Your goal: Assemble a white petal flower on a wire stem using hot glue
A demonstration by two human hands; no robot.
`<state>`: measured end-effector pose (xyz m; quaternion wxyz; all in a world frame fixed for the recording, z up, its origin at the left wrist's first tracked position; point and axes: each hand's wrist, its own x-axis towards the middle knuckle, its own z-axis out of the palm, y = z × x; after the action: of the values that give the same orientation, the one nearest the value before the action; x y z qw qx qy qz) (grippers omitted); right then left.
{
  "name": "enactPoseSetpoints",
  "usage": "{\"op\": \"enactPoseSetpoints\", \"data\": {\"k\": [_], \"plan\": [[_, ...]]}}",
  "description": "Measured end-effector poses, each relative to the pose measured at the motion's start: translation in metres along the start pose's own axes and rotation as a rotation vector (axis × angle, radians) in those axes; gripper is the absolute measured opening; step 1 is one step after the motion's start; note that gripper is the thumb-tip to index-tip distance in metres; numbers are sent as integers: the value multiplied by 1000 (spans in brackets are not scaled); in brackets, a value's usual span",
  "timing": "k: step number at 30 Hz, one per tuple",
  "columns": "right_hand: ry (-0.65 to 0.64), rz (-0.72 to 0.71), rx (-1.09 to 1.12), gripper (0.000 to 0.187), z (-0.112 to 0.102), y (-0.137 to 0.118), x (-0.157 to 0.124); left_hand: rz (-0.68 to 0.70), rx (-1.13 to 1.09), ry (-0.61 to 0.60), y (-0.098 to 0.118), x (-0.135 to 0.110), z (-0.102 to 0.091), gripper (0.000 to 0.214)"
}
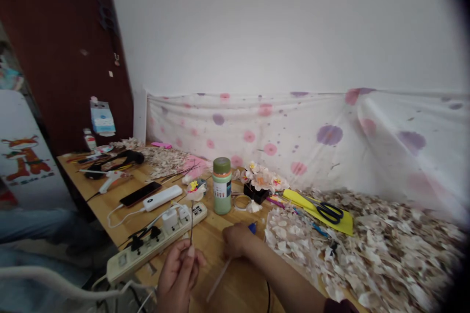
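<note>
My left hand (181, 271) pinches a thin dark stem (191, 225) upright between thumb and fingers. At its top sits a pale flower (196, 189) with a yellow centre. To the right, my right hand (237, 240) is closed low over the table around what looks like a glue gun, its body mostly hidden by the hand. A blue tip (252, 227) shows beyond the fingers, and a translucent glue stick (219, 279) pokes out toward me. A green-lidded bottle (222, 190) stands just behind both hands.
A power strip (147, 249) with plugs lies left of my hands. Beyond it are a phone (140, 194), a power bank (162, 198) and a white glue gun (110, 181). Scissors (328, 212), a black flower pot (256, 192) and heaped pale shell-like pieces (400, 249) lie right.
</note>
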<state>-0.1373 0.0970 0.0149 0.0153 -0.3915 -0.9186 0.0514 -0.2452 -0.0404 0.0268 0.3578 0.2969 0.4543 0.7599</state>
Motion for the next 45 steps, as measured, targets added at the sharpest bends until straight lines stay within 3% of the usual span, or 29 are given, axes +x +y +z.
{"op": "enactPoseSetpoints", "data": {"k": [9,15,20,28,38,45], "plan": [[-52,7,169,21,7,14,-12,8,11,-30,-4,0,4,34],[117,42,385,6,6,14,-18,-41,17,-32,-7,-4,8,37],[327,107,627,8,-13,7,-36,-70,70,-61,-10,-10,13,36],[649,120,985,9,-60,6,-103,-99,80,-154,-21,-23,38,35],[698,126,985,4,-90,23,-141,-67,128,-170,-27,-51,80,32],[697,195,987,5,-97,25,-148,-59,176,-191,-32,-61,92,34]]}}
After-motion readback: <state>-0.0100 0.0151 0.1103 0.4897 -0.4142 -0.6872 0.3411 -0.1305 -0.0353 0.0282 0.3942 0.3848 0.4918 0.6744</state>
